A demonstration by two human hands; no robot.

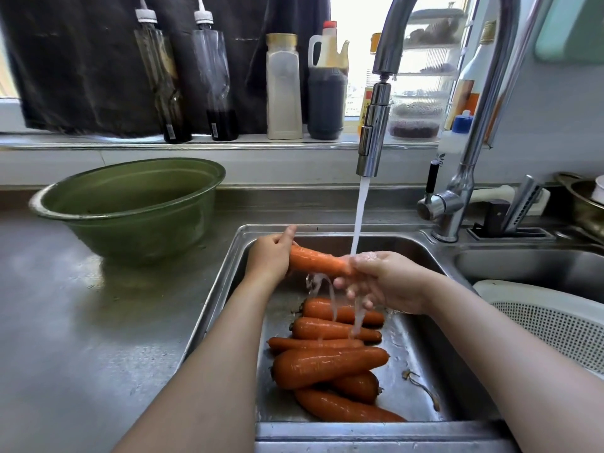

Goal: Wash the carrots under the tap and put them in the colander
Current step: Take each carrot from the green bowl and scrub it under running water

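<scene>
Seven orange carrots are in view. One carrot is held level over the far end of the stainless steel sink, and the other six carrots lie in a loose pile on the sink floor, running from its middle to its near edge, mostly crosswise. There is one curved chrome tap, and its single white stream of water falls onto the narrow end of the held carrot and the fingers around it, then spills down onto the pile.

The left hand grasps the thick end of the held carrot with curled fingers, the thumb pointing up past it. The right hand is wrapped around the narrow end, directly under the stream, with its fingers curled beneath and water running off them.

One white perforated plastic colander sits to the right of the sink, at the right edge of the view, and no carrot shows in the part of it in view. One round green basin stands on the steel counter beyond the sink's far left corner. On the windowsill behind, two clear squeeze bottles with white nozzles stand side by side. To their right are one tall white jar and one dark sauce jug with a red cap.
</scene>
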